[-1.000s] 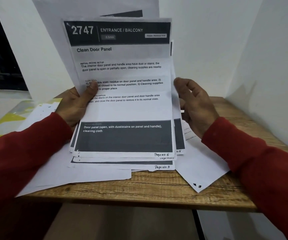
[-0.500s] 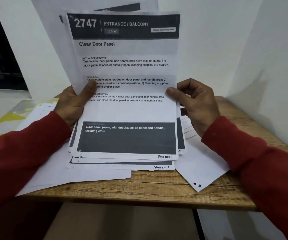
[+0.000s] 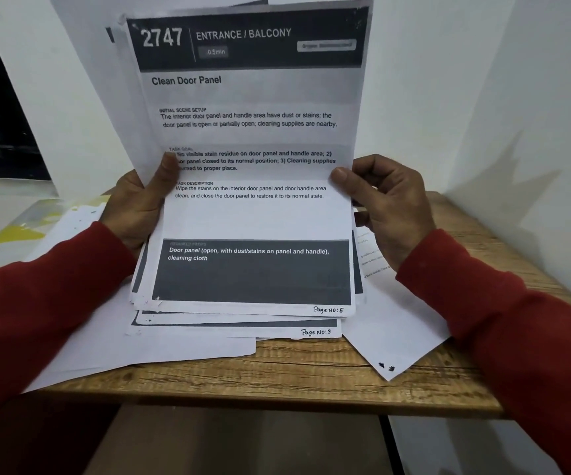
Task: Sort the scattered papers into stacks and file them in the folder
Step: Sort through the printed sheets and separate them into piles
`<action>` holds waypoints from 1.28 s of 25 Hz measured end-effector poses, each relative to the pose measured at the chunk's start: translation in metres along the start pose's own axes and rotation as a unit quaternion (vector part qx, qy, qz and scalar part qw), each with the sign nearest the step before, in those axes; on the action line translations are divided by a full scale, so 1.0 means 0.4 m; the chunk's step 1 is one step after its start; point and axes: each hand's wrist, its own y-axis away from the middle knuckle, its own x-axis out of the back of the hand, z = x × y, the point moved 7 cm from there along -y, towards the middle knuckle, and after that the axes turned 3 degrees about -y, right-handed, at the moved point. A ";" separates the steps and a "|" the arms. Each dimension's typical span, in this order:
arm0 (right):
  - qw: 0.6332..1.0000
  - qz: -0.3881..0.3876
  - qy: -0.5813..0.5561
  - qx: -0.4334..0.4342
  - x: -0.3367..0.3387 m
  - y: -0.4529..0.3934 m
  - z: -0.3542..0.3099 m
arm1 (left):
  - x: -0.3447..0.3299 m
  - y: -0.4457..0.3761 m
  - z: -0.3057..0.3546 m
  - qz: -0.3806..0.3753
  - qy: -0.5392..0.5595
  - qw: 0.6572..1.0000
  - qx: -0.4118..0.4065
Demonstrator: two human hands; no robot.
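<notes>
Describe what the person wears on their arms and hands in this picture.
Both arms are covered by long red sleeves that end at the wrists. The left hand and right hand are bare: no gloves, and no rings or watch show.

The left hand (image 3: 136,207) and right hand (image 3: 390,207) pinch an upright stack of printed white papers (image 3: 253,214). More loose sheets (image 3: 397,334) lie beneath on the wooden table (image 3: 311,378).

Left hand (image 3: 136,207) fingers hidden behind front sheet (image 3: 253,138), rear sheets' (image 3: 81,108) text covered, tops cropped
</notes>
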 end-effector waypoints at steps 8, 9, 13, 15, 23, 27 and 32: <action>1.000 -0.004 -0.013 0.015 0.001 0.003 -0.011 | -0.031 0.019 0.028 0.001 0.000 1.000 -0.017; 1.000 -0.004 -0.015 0.013 0.001 0.004 -0.009 | -0.033 0.021 0.032 0.002 0.001 1.000 -0.019; 1.000 -0.003 -0.016 0.011 0.001 0.002 -0.009 | -0.035 0.018 0.036 -0.001 0.008 1.000 -0.026; 1.000 -0.002 -0.016 0.011 0.000 0.001 -0.010 | -0.033 0.015 0.033 -0.007 0.010 1.000 -0.025; 1.000 0.000 0.010 -0.001 0.010 -0.009 0.001 | -0.007 -0.002 0.014 0.014 -0.029 0.999 -0.007; 1.000 -0.001 0.009 -0.007 0.004 -0.004 0.003 | -0.016 0.006 0.020 0.013 -0.050 0.999 -0.012; 1.000 -0.020 0.006 -0.015 0.000 -0.001 0.011 | -0.011 0.009 0.013 0.020 -0.044 0.999 -0.007</action>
